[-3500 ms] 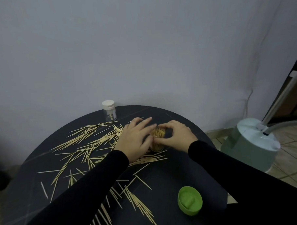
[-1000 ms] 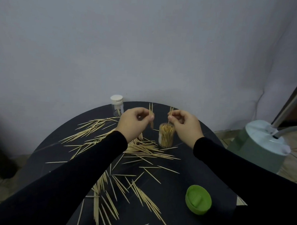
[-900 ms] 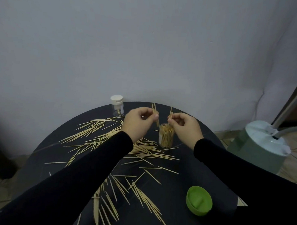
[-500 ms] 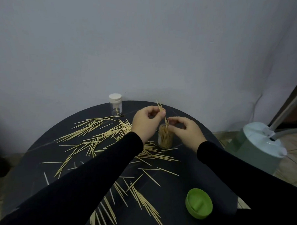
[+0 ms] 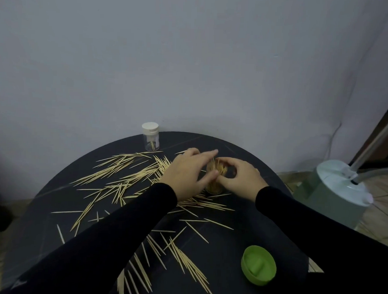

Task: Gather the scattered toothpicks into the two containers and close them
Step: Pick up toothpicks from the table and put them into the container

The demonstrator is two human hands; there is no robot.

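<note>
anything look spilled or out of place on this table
Yes. Loose toothpicks lie strewn across the dark round table. The green lid sits upside down near the front edge, apart from the open container both hands surround. The white-capped container looks nearly empty.

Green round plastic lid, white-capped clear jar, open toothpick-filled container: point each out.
Green round plastic lid (image 5: 258, 264): head view, on its inner face.
White-capped clear jar (image 5: 150, 138): head view, on its clear wall.
Open toothpick-filled container (image 5: 214, 187): head view, on its lower wall.

Toothpicks (image 5: 129, 179) lie all over the bench (image 5: 247, 218). The open jar (image 5: 215, 179) stands mid-frame between both hands. The capped jar (image 5: 150, 139) stands upper left, the lid (image 5: 258, 264) lower right.
</note>
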